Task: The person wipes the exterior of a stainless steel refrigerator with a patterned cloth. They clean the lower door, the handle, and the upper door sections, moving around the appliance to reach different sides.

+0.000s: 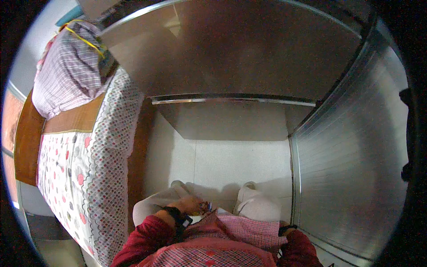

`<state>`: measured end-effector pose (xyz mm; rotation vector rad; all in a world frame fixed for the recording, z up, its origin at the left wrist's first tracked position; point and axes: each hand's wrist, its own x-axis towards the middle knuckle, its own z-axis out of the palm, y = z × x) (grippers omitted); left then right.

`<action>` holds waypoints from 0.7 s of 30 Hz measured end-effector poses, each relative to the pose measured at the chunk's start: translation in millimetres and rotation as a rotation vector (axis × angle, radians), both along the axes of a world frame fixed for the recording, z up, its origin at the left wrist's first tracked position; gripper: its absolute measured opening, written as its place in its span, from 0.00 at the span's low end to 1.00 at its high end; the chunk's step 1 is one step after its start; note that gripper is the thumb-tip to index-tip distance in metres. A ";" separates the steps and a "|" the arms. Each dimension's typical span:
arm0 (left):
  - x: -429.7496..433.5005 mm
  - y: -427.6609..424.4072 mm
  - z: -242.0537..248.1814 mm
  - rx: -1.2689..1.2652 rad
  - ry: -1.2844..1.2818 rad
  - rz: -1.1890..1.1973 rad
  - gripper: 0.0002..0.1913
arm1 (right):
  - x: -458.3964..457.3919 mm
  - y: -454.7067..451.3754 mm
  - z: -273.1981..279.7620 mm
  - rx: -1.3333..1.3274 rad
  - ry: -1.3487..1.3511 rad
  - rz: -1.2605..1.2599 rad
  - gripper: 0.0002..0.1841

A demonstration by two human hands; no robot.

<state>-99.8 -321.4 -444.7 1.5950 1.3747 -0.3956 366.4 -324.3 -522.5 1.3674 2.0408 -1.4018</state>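
Observation:
My left hand (pixel 193 205) is low over my lap by the left thigh, with a black band on its wrist. The fingers look curled near a small, blurred, shiny thing (pixel 208 206); whether they grip it cannot be made out. A small pale flat piece (pixel 221 211) shows at the upper edge of the red checked garment (pixel 248 227). On the right side, my right hand (pixel 284 224) is mostly hidden behind that garment and the dark red sleeve; a dark band circles its wrist. My legs, in pale trousers (pixel 260 205), point forward over the tiled floor.
A bed with a dotted bedspread (pixel 110 167) runs along the left. On it sits a checked cloth bundle (pixel 66 73) with a yellow strap. Ahead stands a dark glossy panel (pixel 233 50) with a metal-edged ledge (pixel 233 99). A grey, brushed-looking panel (pixel 340 160) borders the right.

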 end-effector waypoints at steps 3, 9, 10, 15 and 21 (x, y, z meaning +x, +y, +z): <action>-12.8 3.5 44.3 0.257 0.045 -0.019 0.16 | 3.8 44.4 10.2 0.175 -0.008 -0.066 0.20; -37.7 -34.5 123.6 0.422 -0.208 0.452 0.16 | -47.9 141.9 119.7 0.346 0.329 -0.725 0.18; -45.4 -41.2 137.6 0.452 -0.230 0.526 0.16 | -66.8 157.3 153.3 0.429 0.359 -0.656 0.19; -78.3 -55.6 198.6 0.806 -0.337 0.834 0.12 | -210.5 126.8 285.1 0.488 1.046 -0.141 0.21; -72.2 -74.3 210.8 0.992 -0.405 0.798 0.12 | -355.0 21.6 278.1 -0.054 1.001 -0.043 0.25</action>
